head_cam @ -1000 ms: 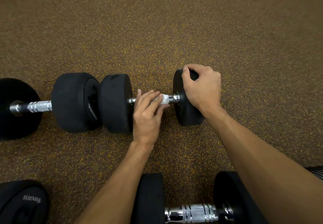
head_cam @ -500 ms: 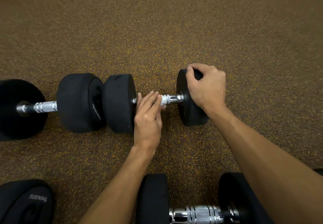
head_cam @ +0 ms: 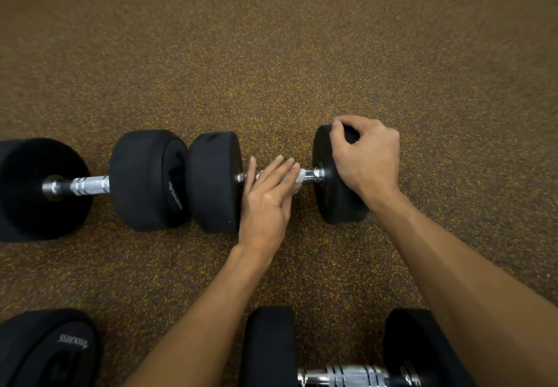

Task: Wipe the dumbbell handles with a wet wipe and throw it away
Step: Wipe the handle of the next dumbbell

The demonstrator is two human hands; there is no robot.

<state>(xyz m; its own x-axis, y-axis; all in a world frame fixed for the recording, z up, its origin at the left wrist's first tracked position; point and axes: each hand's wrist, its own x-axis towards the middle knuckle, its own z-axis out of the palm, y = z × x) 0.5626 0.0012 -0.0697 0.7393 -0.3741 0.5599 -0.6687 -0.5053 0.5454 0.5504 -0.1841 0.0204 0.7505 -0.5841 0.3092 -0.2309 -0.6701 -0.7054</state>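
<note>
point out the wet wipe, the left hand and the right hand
wet wipe (head_cam: 296, 176), head view, white edge showing past the fingertips
left hand (head_cam: 265, 202), head view, back of the hand
right hand (head_cam: 367, 157), head view, back of the hand

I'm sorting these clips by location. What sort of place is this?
Most likely a gym or weights area. Several black dumbbells with chrome handles lie on a speckled rubber floor, and the left hand rubs a white wipe along one handle while the right hand steadies its end.
</note>
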